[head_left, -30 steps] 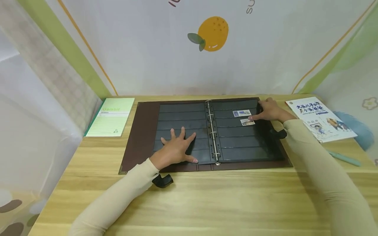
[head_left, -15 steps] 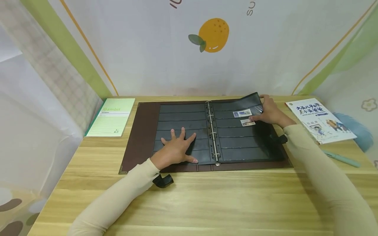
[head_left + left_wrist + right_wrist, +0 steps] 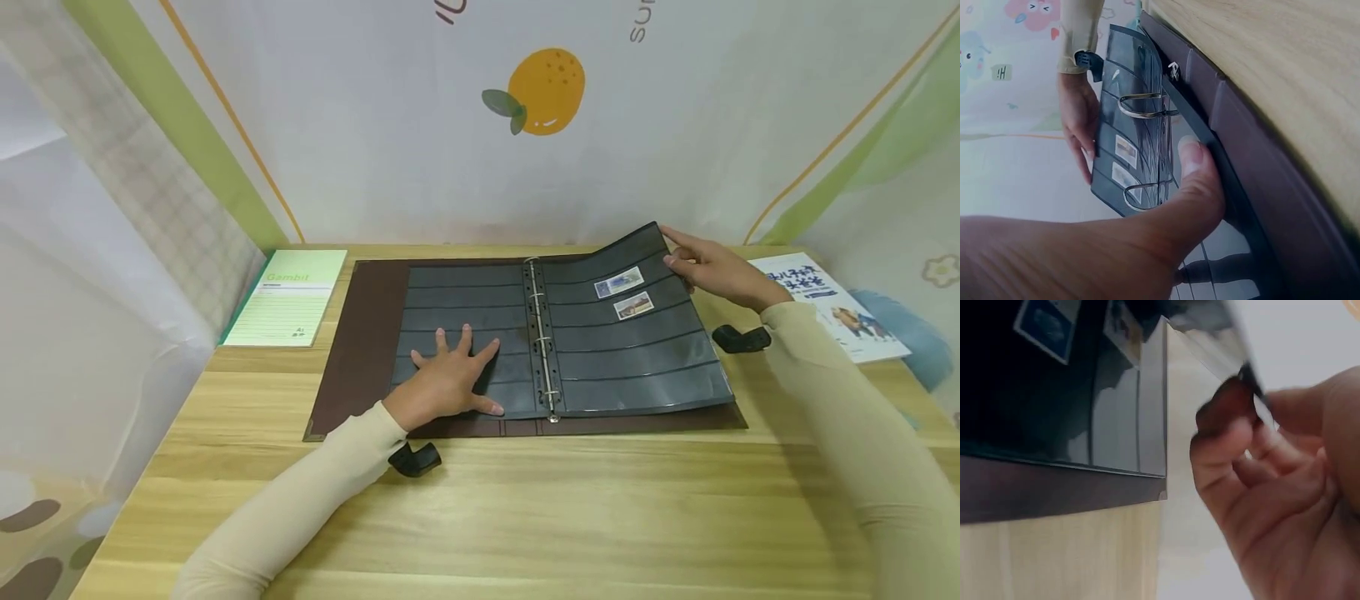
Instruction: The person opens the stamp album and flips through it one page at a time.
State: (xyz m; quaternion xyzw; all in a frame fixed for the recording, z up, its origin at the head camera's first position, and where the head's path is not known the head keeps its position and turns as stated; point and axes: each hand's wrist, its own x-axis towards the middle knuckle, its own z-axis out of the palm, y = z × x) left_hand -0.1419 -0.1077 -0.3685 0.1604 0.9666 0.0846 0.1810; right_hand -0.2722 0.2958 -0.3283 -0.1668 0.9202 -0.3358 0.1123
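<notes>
A brown stamp album (image 3: 365, 333) lies spread on the table, its black pocket pages held by metal rings (image 3: 1140, 105). My left hand (image 3: 447, 379) rests on the left page (image 3: 465, 297) with its fingers spread; its thumb lies near the lower inner corner. At the far outer corner of the right page (image 3: 637, 360), my right hand (image 3: 723, 271) pinches the sheet and holds it raised, so that it curves up from the rings. Two small stamps, a bluish one (image 3: 619, 282) and a brownish one (image 3: 633, 306), sit in that page's upper pockets.
A pale green notepad (image 3: 285, 298) lies left of the album. To the right, a picture booklet (image 3: 855, 321) is partly covered by the right arm, with a light blue object (image 3: 907, 333) behind it. A patterned curtain (image 3: 420, 167) hangs along the table's back edge.
My right hand has lifted the right page's far corner and moved up and rightward with it. The page, flat before, now bends upward. My left hand stays in place.
</notes>
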